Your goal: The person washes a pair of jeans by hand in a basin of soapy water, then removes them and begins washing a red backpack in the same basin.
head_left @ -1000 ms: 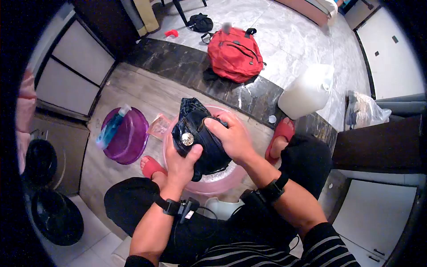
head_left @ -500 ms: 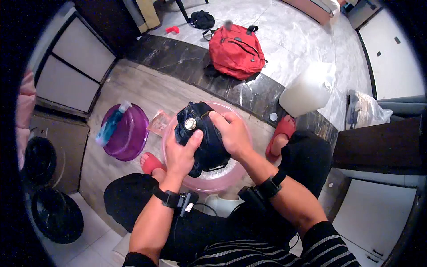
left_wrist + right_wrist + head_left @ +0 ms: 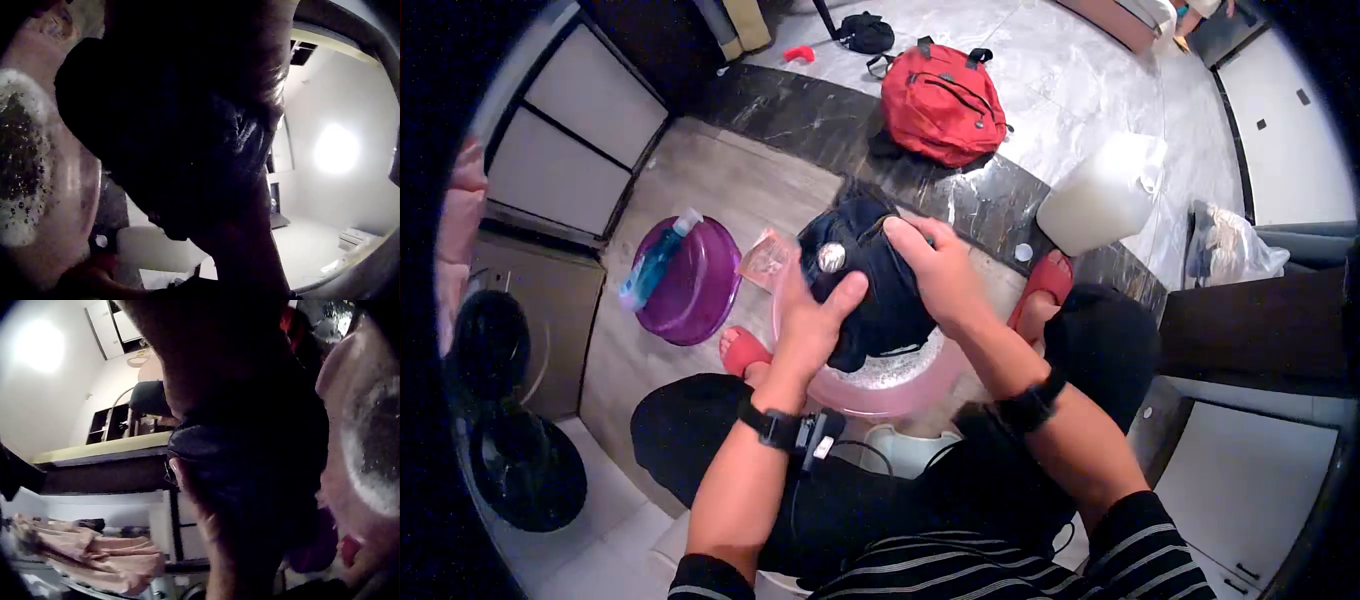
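Note:
A dark blue denim cloth piece (image 3: 875, 290) with a round shiny metal button (image 3: 832, 257) is held over a pink basin (image 3: 890, 395) of foamy water. My left hand (image 3: 810, 320) grips its left side, the thumb on the near face and the other fingers hidden behind it. On the right, my right hand (image 3: 940, 265) holds the upper edge, thumb and forefinger pinching the cloth near a tan seam. Both wrist views show the cloth as a dark mass, with the foam (image 3: 22, 156) beside it in the left one.
A purple basin (image 3: 725, 320) with a bottle of blue liquid (image 3: 658, 262) stands at left, near a pinkish packet (image 3: 768, 258). Beyond the dark stone strip lie a red backpack (image 3: 940, 105) and a white jug (image 3: 1100, 200). Red slippers (image 3: 745, 350) flank the pink basin.
The head view has shifted slightly. Both hands have turned the cloth so its metal button sits farther from me; its far edge is now blurred by motion. Both hands keep their hold.

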A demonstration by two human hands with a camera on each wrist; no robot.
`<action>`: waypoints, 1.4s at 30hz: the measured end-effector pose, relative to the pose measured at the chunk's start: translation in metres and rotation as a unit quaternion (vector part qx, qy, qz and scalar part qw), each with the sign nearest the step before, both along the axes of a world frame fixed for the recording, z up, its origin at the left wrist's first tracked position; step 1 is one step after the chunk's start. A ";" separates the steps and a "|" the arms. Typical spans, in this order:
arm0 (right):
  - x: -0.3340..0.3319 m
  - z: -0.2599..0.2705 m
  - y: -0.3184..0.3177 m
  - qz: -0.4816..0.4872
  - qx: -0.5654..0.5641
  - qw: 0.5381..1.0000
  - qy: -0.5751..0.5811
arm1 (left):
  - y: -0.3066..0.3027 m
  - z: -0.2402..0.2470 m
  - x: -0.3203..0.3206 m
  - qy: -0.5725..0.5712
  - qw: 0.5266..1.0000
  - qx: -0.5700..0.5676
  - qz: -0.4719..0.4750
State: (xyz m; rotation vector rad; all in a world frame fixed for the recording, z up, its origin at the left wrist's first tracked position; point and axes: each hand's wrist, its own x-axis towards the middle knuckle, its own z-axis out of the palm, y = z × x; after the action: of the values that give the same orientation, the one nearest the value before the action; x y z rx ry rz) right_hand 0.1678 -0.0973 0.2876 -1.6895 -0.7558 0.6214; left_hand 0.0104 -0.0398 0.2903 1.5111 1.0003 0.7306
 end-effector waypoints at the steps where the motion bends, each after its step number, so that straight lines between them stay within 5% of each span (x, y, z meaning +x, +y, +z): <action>1: 0.000 -0.002 -0.001 0.024 -0.011 0.998 0.065 | 0.002 -0.002 0.006 -0.078 0.991 -0.109 -0.027; 3: -0.001 -0.009 -0.003 0.072 -0.036 0.977 0.196 | -0.011 -0.002 0.007 -0.108 0.989 -0.099 0.015; 4: -0.002 0.007 -0.007 0.057 -0.043 0.993 0.093 | -0.007 0.007 0.001 -0.095 0.995 0.003 -0.019; 5: -0.002 0.022 -0.011 0.032 -0.057 0.998 -0.012 | -0.006 0.000 -0.006 -0.097 0.995 -0.016 -0.027; 7: 0.000 0.003 -0.004 0.017 -0.033 0.999 -0.010 | -0.001 0.004 -0.001 -0.075 0.997 0.006 -0.031; 10: 0.002 -0.021 0.000 0.047 -0.059 0.946 0.316 | -0.005 0.004 0.003 -0.044 0.990 -0.107 -0.080; 13: 0.009 0.003 -0.005 0.052 -0.125 0.954 0.266 | -0.007 -0.016 -0.006 -0.086 0.976 -0.148 -0.131; 17: 0.026 0.034 -0.002 0.062 -0.017 0.932 0.357 | 0.005 -0.013 -0.008 -0.198 0.943 -0.253 -0.086; 20: 0.031 0.056 -0.009 0.128 0.121 0.919 0.353 | 0.008 0.012 -0.007 -0.350 0.869 -0.336 -0.099; 22: 0.039 0.065 -0.007 0.194 0.222 0.866 0.403 | 0.011 0.024 -0.009 -0.428 0.820 -0.368 -0.095; 26: 0.059 0.055 -0.009 0.207 0.265 0.827 0.451 | 0.020 0.058 -0.018 -0.521 0.779 -0.332 -0.107; 27: 0.066 0.051 -0.010 0.227 0.274 0.813 0.461 | 0.021 0.069 -0.021 -0.486 0.828 -0.264 -0.092; 33: 0.089 0.038 -0.018 0.213 0.261 0.839 0.427 | 0.044 0.131 -0.101 -0.538 0.828 -0.151 -0.046; 42: 0.104 0.025 -0.019 0.183 0.205 0.859 0.432 | 0.038 0.150 -0.306 -0.542 0.790 0.076 0.276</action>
State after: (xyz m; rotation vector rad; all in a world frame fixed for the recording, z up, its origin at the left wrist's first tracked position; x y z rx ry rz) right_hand 0.2719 -0.1160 0.3124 -0.7264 -0.4833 1.2666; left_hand -0.2957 -0.0022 0.4404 0.6284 0.4411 1.8540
